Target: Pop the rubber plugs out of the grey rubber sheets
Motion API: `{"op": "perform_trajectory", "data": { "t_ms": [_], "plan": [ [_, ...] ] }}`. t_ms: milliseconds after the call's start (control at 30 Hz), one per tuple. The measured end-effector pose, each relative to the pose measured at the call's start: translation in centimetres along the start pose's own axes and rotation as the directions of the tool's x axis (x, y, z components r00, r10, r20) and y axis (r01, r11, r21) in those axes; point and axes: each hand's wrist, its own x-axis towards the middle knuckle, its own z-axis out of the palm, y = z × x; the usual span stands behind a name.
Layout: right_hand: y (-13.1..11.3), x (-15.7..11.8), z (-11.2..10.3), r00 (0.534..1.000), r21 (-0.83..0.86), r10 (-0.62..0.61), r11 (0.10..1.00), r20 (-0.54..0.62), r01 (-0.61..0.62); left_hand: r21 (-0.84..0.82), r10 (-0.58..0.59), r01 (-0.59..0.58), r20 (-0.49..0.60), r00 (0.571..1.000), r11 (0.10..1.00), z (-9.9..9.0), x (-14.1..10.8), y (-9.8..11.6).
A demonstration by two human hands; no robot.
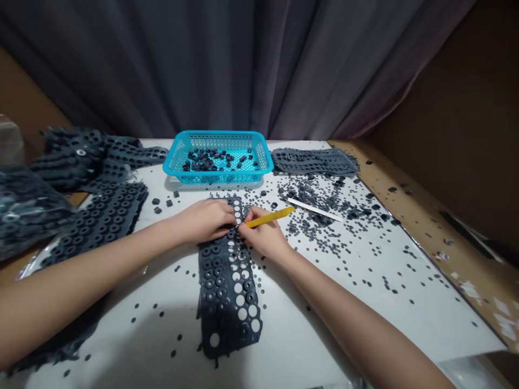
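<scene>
A black rubber sheet (211,319) lies lengthwise before me, with rows of round moulded rings and several open round holes showing white. My left hand (211,220) rests on its upper part, fingers bent and thumb and fingertips closed at the sheet. What lies right under those fingertips is hidden. My right hand (263,233) is closed around a slim tool with a yellow handle (275,215). The tool's thin metal tip points left, to the sheet beside my left fingertips; its exact kind I cannot make out.
A blue plastic basket (219,177) behind the sheet holds small black rubber pieces. More moulded sheets (101,216) lie at left, near a clear plastic bag (28,216). At right are another sheet (316,161), a white stick (314,209) and scattered black discs (336,237).
</scene>
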Motion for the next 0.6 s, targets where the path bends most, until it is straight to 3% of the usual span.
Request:
{"op": "perform_trajectory", "data": {
  "t_ms": [167,267,400,500,600],
  "plan": [
    [0.2,-0.1,0.0,1.000,0.021,-0.013,1.000,-0.010,0.013,0.168,0.242,-0.244,0.033,0.970,0.955,-0.1,0.7,-0.3],
    [0.2,-0.1,0.0,1.000,0.005,-0.022,1.000,-0.013,0.022,0.182,0.314,-0.304,-0.029,0.949,0.935,0.7,0.2,-0.8],
    [0.2,-0.2,0.0,1.000,0.017,-0.023,1.000,-0.012,0.023,0.156,0.213,-0.190,-0.147,0.966,0.969,1.6,-0.6,-1.1],
    [0.3,-0.2,0.0,1.000,0.029,-0.011,1.000,-0.008,0.012,0.036,0.091,-0.086,-0.179,0.980,0.996,1.9,-1.0,-1.0],
    [0.3,-0.2,-0.1,1.000,0.034,-0.002,0.999,-0.001,0.002,-0.105,0.037,-0.058,-0.186,0.982,0.993,2.0,-1.2,-0.9]
  ]
}}
